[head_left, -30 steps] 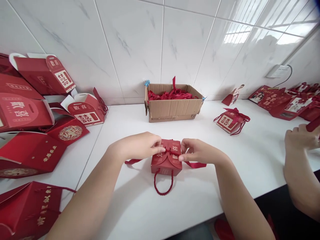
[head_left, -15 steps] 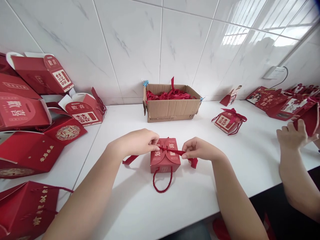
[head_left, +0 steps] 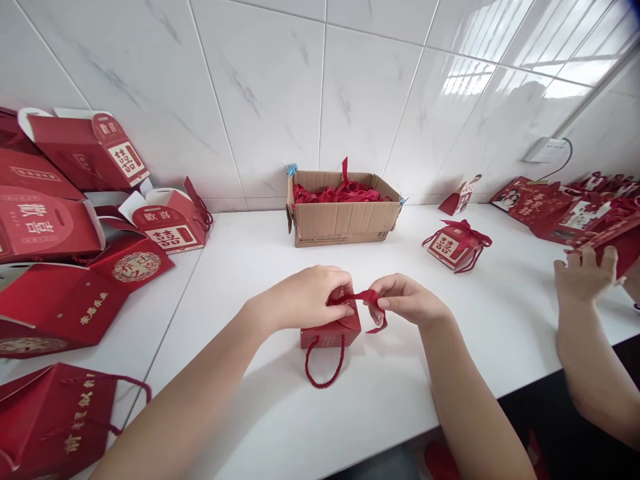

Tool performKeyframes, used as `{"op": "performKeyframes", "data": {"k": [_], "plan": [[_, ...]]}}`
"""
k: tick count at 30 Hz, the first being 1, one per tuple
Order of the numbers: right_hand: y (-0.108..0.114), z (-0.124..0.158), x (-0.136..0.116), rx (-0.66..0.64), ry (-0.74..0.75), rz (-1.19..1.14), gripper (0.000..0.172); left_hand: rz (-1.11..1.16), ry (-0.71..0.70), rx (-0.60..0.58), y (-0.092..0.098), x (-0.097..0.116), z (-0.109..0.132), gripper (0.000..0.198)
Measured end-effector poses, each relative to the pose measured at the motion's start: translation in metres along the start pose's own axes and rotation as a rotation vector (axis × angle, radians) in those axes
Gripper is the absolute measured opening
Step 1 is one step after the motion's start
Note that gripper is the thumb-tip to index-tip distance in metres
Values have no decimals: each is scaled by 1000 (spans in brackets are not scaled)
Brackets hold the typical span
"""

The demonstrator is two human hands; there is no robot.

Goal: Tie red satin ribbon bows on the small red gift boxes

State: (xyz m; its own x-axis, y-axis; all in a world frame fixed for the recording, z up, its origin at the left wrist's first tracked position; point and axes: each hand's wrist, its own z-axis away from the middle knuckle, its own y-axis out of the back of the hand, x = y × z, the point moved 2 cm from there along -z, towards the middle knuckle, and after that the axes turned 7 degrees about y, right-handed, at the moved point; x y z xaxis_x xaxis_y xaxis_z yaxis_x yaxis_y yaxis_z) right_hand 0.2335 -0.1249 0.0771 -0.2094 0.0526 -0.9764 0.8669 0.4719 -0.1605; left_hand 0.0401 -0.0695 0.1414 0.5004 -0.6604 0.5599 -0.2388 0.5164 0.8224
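Pinching a flat, satiny red ribbon (head_left: pixel 364 295) between right thumb and fingers – right hand (head_left: pixel 407 301); bending the left hand (head_left: pixel 305 297) over the top of a red card box (head_left: pixel 327 339), mid-counter (head_left: pixel 260 420); with left fingertips partly hidden, cannot tell whether clasping anything; on the near side, a twisted rope handle (head_left: pixel 323 385); beyond, a corrugated carton (head_left: pixel 345 223) of tangled ribbons (head_left: pixel 330 194) – small print, unreadable; rightward, a bow-tied box (head_left: pixel 446 247) marked 囍; leftward, stacked boxes (head_left: pixel 55 310) reading 歡喜, 囍, 安居乐业.
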Motion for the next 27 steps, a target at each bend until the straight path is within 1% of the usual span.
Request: {"op": "performKeyframes", "data": {"k": [4, 7, 9, 11, 14, 18, 23, 27], "plan": [[-1, -1, 0, 81, 122, -72, 14, 2, 23, 24, -2, -4, -3, 12], [2, 2, -2, 184, 187, -63, 15, 21, 65, 21, -1, -6, -3, 15], [4, 2, -2, 263, 190, -36, 18, 22, 67, 35, -1, -6, -3, 17], [3, 1, 0, 318, 163, -17, 22, 17, 38, 70, -1, -4, -4, 19], [-1, -2, 3, 299, 136, -18, 24, 14, 14, 151, 1, -1, -4, 21], [-10, -5, 4, 207, 116, -33, 21, 37, 78, 260, 5, 1, -3, 16], [-17, -9, 1, 248, 29, 17, 17, 90, 126, 301, 8, 4, 0, 15], [-21, -12, 3, 254, 36, 113, 19, 112, 130, 317, 9, 5, 0, 14]]}}
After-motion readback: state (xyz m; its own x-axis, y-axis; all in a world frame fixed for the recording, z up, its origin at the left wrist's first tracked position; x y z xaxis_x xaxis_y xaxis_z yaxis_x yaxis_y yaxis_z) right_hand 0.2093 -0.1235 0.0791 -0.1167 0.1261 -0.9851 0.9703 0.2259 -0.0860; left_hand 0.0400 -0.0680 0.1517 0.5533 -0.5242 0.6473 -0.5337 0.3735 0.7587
